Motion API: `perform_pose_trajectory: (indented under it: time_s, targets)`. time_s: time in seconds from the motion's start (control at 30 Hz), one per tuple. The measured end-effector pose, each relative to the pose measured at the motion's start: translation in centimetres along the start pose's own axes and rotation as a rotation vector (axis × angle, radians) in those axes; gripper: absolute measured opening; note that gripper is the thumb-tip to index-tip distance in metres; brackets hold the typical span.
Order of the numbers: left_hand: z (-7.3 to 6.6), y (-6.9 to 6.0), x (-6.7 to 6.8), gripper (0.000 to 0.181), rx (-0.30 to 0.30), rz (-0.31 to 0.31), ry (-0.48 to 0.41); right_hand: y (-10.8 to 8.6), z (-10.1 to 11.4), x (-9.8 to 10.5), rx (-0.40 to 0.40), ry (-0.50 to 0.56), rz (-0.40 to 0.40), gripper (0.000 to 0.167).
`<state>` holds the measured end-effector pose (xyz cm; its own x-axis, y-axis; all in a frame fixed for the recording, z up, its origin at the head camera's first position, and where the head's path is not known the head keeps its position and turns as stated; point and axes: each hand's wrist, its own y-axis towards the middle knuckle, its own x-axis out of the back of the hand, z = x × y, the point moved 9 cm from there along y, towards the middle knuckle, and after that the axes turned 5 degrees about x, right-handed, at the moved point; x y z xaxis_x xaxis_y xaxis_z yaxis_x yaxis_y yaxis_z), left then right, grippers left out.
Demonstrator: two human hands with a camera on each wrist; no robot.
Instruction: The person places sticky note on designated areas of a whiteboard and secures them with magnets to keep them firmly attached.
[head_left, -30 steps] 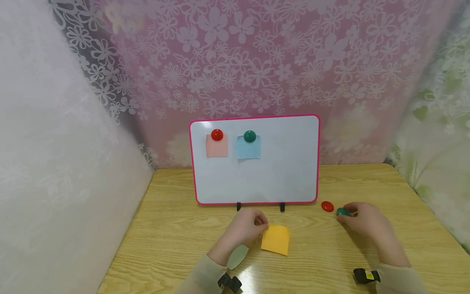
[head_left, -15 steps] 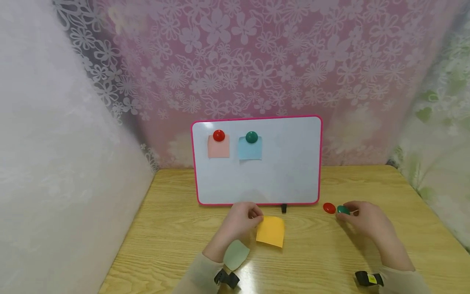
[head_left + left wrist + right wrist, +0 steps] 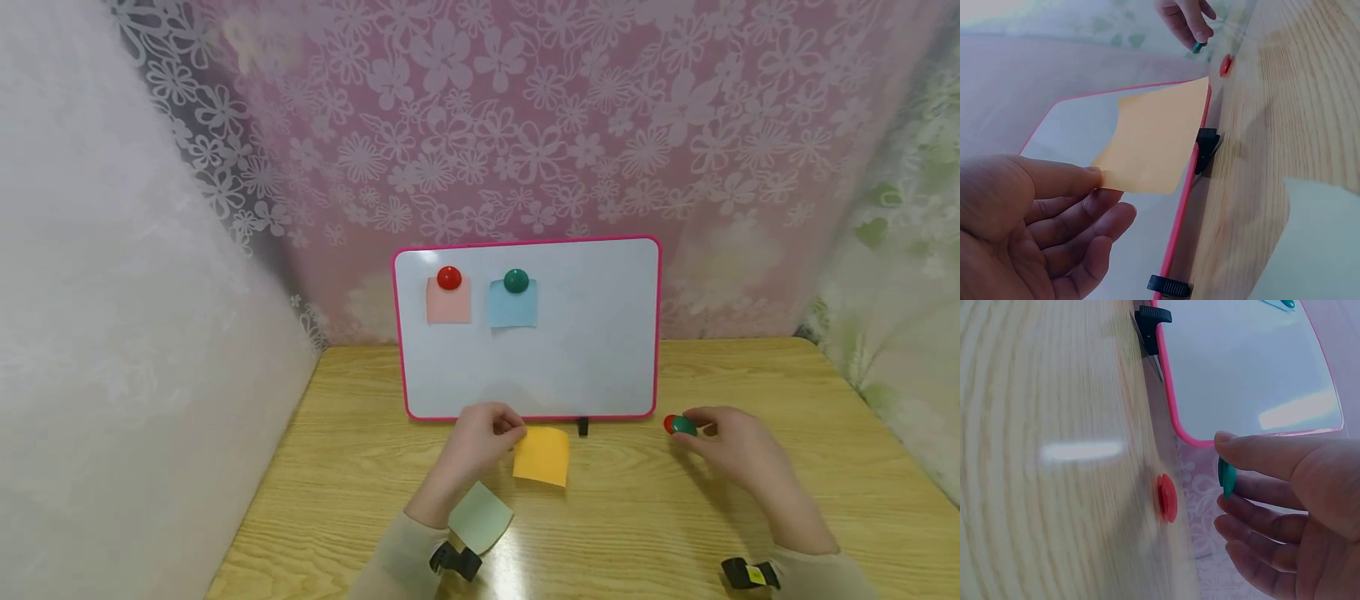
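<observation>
My left hand [image 3: 483, 440] pinches a corner of an orange sticky note [image 3: 542, 457] between thumb and finger, in front of the whiteboard's lower edge. In the left wrist view the orange note [image 3: 1154, 137] is lifted off the table and slightly curved. At the right, my right hand [image 3: 731, 442] pinches a round green magnet [image 3: 684, 426]. The right wrist view has this green magnet [image 3: 1227, 477] above the table, apart from a red magnet [image 3: 1167, 499] that lies there. A pale green note [image 3: 482, 518] lies on the table near my left forearm.
A pink-framed whiteboard [image 3: 592, 358] stands on black clip feet [image 3: 582, 427]. On it, a red magnet [image 3: 449, 278] holds a pink note [image 3: 448, 304] and a green magnet [image 3: 516, 281] holds a blue note [image 3: 513, 308]. A flowered curtain hangs behind.
My left hand has moved up and left with the orange note, uncovering more of the pale green note. The right hand has lifted the green magnet, which now partly covers the red one in the head view.
</observation>
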<state>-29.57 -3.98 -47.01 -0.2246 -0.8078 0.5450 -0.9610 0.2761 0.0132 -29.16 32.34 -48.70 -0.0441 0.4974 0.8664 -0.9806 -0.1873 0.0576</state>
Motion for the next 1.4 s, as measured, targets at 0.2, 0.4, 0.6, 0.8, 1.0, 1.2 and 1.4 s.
perform_pose_trajectory:
  time_s: [0.2, 0.4, 0.6, 0.8, 1.0, 1.2, 1.4]
  targets:
    - [0.3, 0.3, 0.5, 0.005, -0.016, -0.012, 0.021, 0.3, 1.7, -0.1, 0.044, 0.000, -0.023, 0.057]
    - [1.1, 0.4, 1.3, 0.005, -0.009, -0.032, 0.036, 0.8, 3.6, -0.6, 0.103, -0.009, -0.059, 0.050]
    - [1.6, 0.1, 2.2, 0.005, -0.040, -0.058, 0.015, 1.1, 4.9, -1.6, 0.145, 0.011, -0.074, 0.046]
    - [1.8, -0.2, 3.2, 0.005, -0.059, -0.089, -0.030, 1.4, 6.4, -2.3, 0.190, 0.033, -0.090, 0.038]
    - [2.3, -0.3, 4.0, 0.005, -0.045, -0.119, -0.063, 1.7, 7.6, -2.9, 0.237, 0.046, -0.089, 0.037]
    - [2.5, -0.3, 4.6, 0.006, -0.036, -0.145, -0.057, 2.3, 8.7, -3.2, 0.277, 0.058, -0.099, 0.034]
    - [3.0, -0.4, 4.8, 0.006, -0.016, -0.157, -0.078, 2.5, 9.5, -3.9, 0.309, 0.105, -0.088, 0.034]
